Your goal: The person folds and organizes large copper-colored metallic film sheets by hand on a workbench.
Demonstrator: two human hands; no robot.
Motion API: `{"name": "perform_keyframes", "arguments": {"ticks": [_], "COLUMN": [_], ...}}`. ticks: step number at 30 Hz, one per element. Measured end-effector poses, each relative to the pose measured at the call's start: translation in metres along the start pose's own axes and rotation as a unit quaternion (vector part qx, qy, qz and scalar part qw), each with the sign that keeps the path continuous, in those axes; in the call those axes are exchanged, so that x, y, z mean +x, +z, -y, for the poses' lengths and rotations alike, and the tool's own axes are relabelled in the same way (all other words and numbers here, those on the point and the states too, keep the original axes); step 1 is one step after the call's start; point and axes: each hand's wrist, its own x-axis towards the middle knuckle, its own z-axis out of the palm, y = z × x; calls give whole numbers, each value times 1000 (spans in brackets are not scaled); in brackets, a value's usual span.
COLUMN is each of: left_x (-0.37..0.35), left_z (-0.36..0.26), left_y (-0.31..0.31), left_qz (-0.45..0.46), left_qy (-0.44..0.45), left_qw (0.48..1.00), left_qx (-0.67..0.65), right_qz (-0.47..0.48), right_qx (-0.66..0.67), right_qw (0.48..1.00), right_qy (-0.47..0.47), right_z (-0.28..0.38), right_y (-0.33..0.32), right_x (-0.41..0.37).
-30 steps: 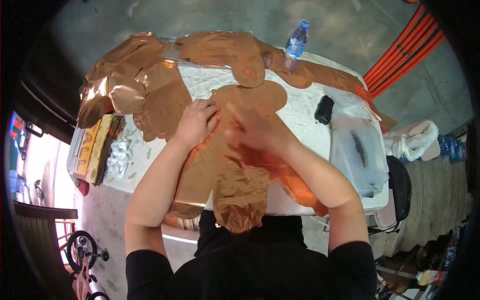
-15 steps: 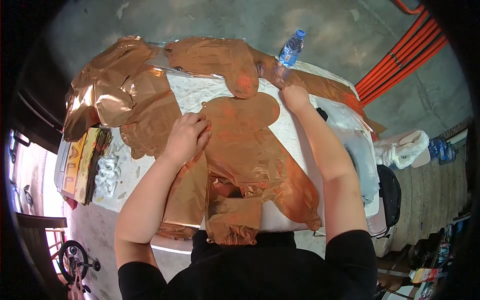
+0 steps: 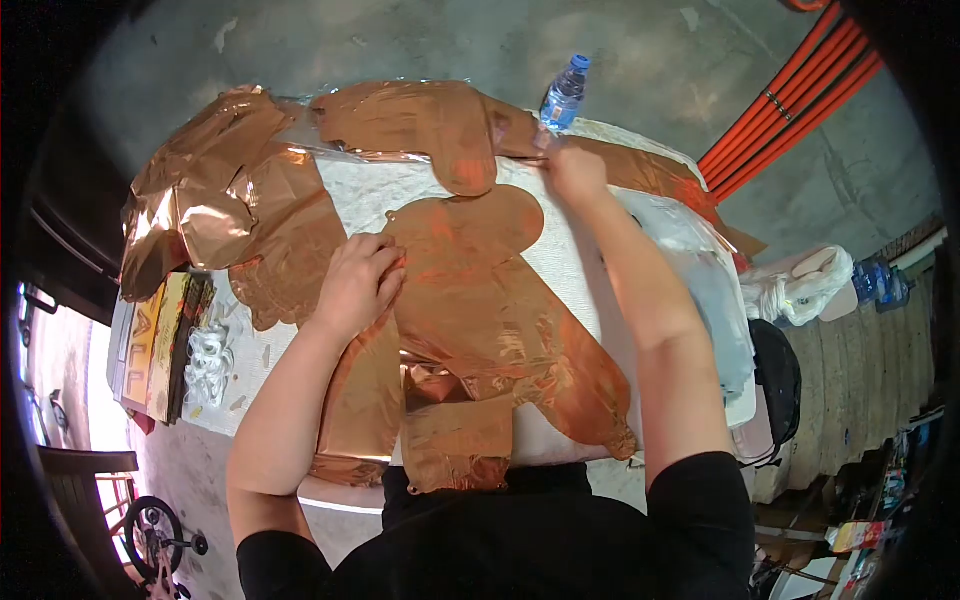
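Note:
A flat copper foil piece [image 3: 465, 290] with rounded lobes lies over the middle of the white-covered table [image 3: 580, 270]. My left hand [image 3: 358, 280] rests at its left edge, fingers bent together; whether they pinch the foil is too small to make out. Near the far edge, my right hand [image 3: 577, 172] is beside the long foil strip [image 3: 630, 170], its fingertips hidden behind the hand. Just beyond it stands a water bottle [image 3: 563, 95] with a blue cap. More crumpled shiny foil [image 3: 215, 200] lies at the far left, and another foil piece [image 3: 410, 120] along the back.
Patterned boxes [image 3: 165, 345] and a bundle of white ties [image 3: 208, 362] are at the table's left. Clear plastic bags [image 3: 700, 290] lie on its right side. Beyond are red-orange pipes [image 3: 790, 100], a white bag [image 3: 800, 285] and a black bag [image 3: 775, 380].
The view has shifted slightly, so most things appear a little further left. My right hand has moved slightly left along the far edge, nearer the bottle's base. My left hand stays at the foil's edge.

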Motion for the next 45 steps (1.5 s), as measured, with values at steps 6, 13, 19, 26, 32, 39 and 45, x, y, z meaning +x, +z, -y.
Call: {"name": "perform_keyframes", "arguments": {"ticks": [6, 13, 19, 26, 32, 39, 45], "left_x": [0, 1, 2, 2, 3, 2, 3], "left_z": [0, -2, -3, -4, -5, -3, -4], "left_y": [0, -4, -3, -6, -6, -5, -5], "left_qz": [-1, 27, 15, 20, 25, 26, 28], "left_qy": [-1, -15, -10, -4, -10, -8, -12], "left_qw": [1000, 999, 1000, 1000, 1000, 1000, 999], "left_qx": [-6, -16, -10, -11, -10, -12, -13], "right_qz": [33, 140, 173, 177, 130, -20, -59], "right_qx": [116, 250, 72, 28, 12, 142, 197], "right_qw": [991, 955, 975, 976, 981, 958, 945], "right_qy": [-55, 71, 118, 127, 144, 247, 252], "right_z": [29, -67, -87, -75, -78, -137, -142], "right_y": [13, 21, 44, 13, 13, 63, 21], "right_x": [-5, 21, 8, 2, -7, 0, -7]}}
